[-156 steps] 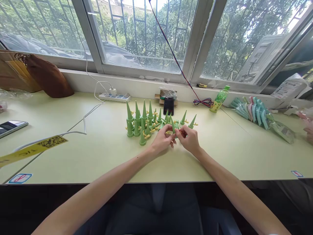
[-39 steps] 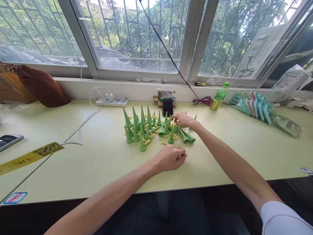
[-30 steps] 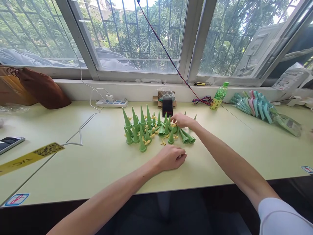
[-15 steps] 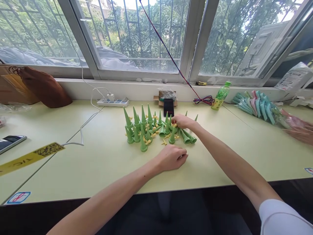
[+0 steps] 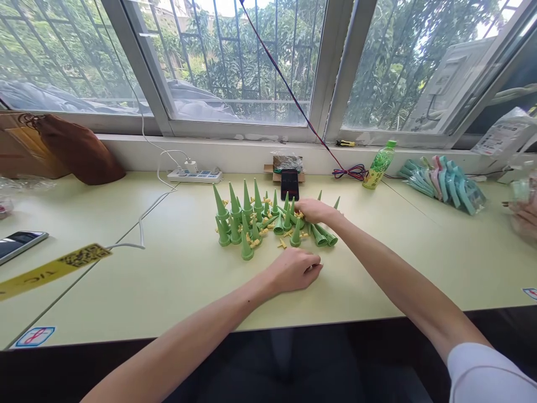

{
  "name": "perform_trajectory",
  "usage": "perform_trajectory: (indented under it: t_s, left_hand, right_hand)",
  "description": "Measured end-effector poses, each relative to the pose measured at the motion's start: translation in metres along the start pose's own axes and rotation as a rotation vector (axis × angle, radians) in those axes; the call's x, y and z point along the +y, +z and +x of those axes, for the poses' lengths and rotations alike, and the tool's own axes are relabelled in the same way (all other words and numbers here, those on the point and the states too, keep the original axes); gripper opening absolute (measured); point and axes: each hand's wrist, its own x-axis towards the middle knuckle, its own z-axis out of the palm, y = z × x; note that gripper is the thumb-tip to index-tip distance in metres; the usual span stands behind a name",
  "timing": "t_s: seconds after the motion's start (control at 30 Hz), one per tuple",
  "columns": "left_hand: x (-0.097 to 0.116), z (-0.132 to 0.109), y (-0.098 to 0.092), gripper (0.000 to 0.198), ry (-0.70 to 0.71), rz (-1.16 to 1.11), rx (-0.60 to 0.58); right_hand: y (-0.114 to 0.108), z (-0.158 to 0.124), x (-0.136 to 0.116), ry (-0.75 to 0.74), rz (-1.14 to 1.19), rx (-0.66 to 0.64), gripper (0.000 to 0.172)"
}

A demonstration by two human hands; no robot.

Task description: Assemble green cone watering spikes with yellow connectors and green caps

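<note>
Right hand point(image 5: 314, 210) fingers curled among green cones point(image 5: 251, 221), left hand point(image 5: 293, 270) loosely closed nearby

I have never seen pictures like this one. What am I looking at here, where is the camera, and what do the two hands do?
There is no machine here. A person wears a camera on the head, so you look forward and down along their two bare arms at a pale green table under a window.

In the middle stands a cluster of green cones, some upright, some lying, with small yellow pieces among them. The right hand reaches into the cluster and touches the cones; what its grip holds is hidden. The left hand rests curled on the table in front of the cluster; whether it holds anything cannot be seen.

Around lie a phone, a power strip, a green bottle and a brown bag. At the right edge is another person's hand.
</note>
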Motion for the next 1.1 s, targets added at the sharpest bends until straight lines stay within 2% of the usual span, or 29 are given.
perform_trajectory:
  t_s: [0.23,0.67,0.9,1.1]
  left_hand:
    - [0.001,0.001,-0.002,0.029,-0.009,-0.002,0.002]
    - [0.001,0.001,-0.002,0.029,-0.006,0.014,-0.019]
    - [0.001,0.001,-0.002,0.029,-0.006,0.021,-0.025]
    - [0.002,0.001,-0.002,0.029,-0.023,0.014,-0.022]
  right_hand:
    - [-0.002,-0.002,-0.006,0.04,-0.028,-0.008,0.026]
    - [-0.001,-0.007,-0.009,0.054,0.004,0.059,0.028]
    - [0.003,-0.006,-0.005,0.065,0.087,0.165,0.017]
    - [0.002,-0.02,-0.005,0.209,0.159,0.326,0.015]
